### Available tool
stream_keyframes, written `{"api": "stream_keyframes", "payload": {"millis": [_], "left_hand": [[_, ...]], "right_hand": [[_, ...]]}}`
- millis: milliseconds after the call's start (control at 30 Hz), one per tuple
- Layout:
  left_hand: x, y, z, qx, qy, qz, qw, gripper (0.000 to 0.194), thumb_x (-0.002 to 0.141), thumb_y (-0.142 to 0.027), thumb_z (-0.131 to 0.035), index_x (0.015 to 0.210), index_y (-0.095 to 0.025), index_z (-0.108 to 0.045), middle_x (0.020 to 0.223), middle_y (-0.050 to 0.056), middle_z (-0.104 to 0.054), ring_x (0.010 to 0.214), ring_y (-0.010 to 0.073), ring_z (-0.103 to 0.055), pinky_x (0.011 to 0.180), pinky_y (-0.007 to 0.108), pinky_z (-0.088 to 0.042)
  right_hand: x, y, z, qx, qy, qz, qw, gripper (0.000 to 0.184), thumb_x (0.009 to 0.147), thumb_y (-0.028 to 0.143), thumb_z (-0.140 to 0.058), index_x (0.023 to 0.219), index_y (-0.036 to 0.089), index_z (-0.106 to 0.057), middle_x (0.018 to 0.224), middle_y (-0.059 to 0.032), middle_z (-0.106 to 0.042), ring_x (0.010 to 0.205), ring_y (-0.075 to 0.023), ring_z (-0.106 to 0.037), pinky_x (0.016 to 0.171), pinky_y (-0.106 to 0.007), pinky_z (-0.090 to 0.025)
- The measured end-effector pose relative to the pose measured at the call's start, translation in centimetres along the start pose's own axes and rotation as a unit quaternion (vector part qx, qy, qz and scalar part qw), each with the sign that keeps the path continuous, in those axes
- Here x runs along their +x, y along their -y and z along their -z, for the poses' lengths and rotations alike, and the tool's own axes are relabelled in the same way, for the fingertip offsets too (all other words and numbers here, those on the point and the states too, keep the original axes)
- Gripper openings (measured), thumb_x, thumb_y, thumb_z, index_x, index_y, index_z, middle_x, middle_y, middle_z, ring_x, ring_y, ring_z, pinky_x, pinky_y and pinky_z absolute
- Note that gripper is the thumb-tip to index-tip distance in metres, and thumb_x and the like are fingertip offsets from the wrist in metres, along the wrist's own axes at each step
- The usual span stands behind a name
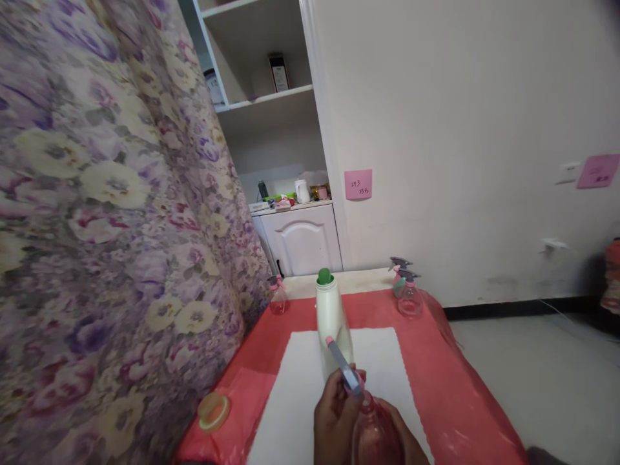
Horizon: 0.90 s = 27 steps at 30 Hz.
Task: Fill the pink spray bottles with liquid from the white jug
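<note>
My left hand (332, 416) is closed around a grey spray head (343, 366) with a pink nozzle tip. Below it, my right hand (405, 434) grips a see-through pink spray bottle (375, 439) from the right side. The spray head sits tilted at the bottle's neck; whether it is screwed on, I cannot tell. Just beyond my hands a pale green detergent bottle (332, 316) stands upright, its green spout (324, 276) uncovered at the top. My hands partly hide its lower part and the white sheet (285, 394) under it.
A red cloth (445, 387) covers the table. One spray bottle (278, 300) stands at the far left, and clear spray bottles (409, 300) at the far right. A round yellowish cap (213, 412) lies near left. A floral curtain (121, 258) hangs beside the table.
</note>
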<state>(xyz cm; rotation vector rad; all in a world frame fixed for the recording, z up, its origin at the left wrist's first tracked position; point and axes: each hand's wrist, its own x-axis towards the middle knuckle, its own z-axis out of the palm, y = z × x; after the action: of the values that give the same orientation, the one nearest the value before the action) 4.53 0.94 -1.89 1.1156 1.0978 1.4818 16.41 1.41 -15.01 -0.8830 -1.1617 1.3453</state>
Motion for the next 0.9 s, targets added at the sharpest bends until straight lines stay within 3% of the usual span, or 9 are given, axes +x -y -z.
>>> {"api": "stream_keyframes", "payload": {"millis": [167, 333, 500, 700, 900], "left_hand": [[0.2, -2.8, 1.3, 0.020, 0.052, -0.014, 0.998, 0.036, 0.081, -0.040, -0.069, 0.113, -0.022, -0.068, 0.118, 0.011, -0.072, 0.100, 0.0261, -0.067, 0.092, 0.037, -0.049], [0.2, -4.4, 2.0, 0.001, 0.033, -0.022, 0.999, 0.034, 0.087, -0.036, -0.064, 0.118, -0.023, -0.064, 0.120, 0.010, -0.068, 0.099, 0.0237, -0.065, 0.083, 0.033, -0.051], [0.2, -4.8, 2.4, -0.065, 0.016, -0.036, 0.997, 0.031, 0.089, -0.033, -0.061, 0.118, -0.024, -0.061, 0.112, 0.007, -0.066, 0.094, 0.0208, -0.064, 0.079, 0.033, -0.052], [-0.1, -5.0, 2.2, -0.079, -0.070, -0.048, 0.993, 0.032, 0.078, -0.034, -0.073, 0.107, -0.021, -0.067, 0.100, 0.004, -0.067, 0.083, 0.0180, -0.065, 0.077, 0.030, -0.053], [-0.2, -4.7, 2.7, -0.086, -0.052, -0.029, 0.995, 0.040, 0.075, -0.035, -0.076, 0.112, -0.021, -0.068, 0.105, 0.007, -0.070, 0.091, 0.0229, -0.066, 0.081, 0.033, -0.054]], "right_hand": [[-0.7, 0.7, -0.1, -0.059, -0.017, 0.036, 0.997, 0.067, 0.070, 0.053, -0.073, 0.128, 0.026, -0.054, 0.130, -0.0109, -0.065, 0.122, -0.0332, -0.059, 0.106, -0.044, -0.046], [-0.8, 1.2, -0.2, -0.069, 0.004, 0.063, 0.996, 0.073, 0.067, 0.049, -0.076, 0.131, 0.023, -0.051, 0.132, -0.0136, -0.063, 0.122, -0.0322, -0.059, 0.104, -0.043, -0.047], [-1.0, 1.8, -0.2, -0.072, -0.007, 0.045, 0.996, 0.074, 0.061, 0.037, -0.080, 0.130, 0.025, -0.055, 0.129, -0.0113, -0.064, 0.122, -0.0329, -0.059, 0.106, -0.040, -0.045], [-1.2, 1.9, -0.2, -0.061, -0.008, 0.039, 0.997, 0.077, 0.061, 0.036, -0.081, 0.131, 0.024, -0.052, 0.131, -0.0131, -0.063, 0.122, -0.0338, -0.059, 0.107, -0.044, -0.043], [-1.1, 2.0, -0.4, -0.044, -0.029, 0.043, 0.998, 0.075, 0.060, 0.034, -0.082, 0.128, 0.026, -0.053, 0.130, -0.0121, -0.064, 0.120, -0.0341, -0.059, 0.107, -0.046, -0.042]]}}
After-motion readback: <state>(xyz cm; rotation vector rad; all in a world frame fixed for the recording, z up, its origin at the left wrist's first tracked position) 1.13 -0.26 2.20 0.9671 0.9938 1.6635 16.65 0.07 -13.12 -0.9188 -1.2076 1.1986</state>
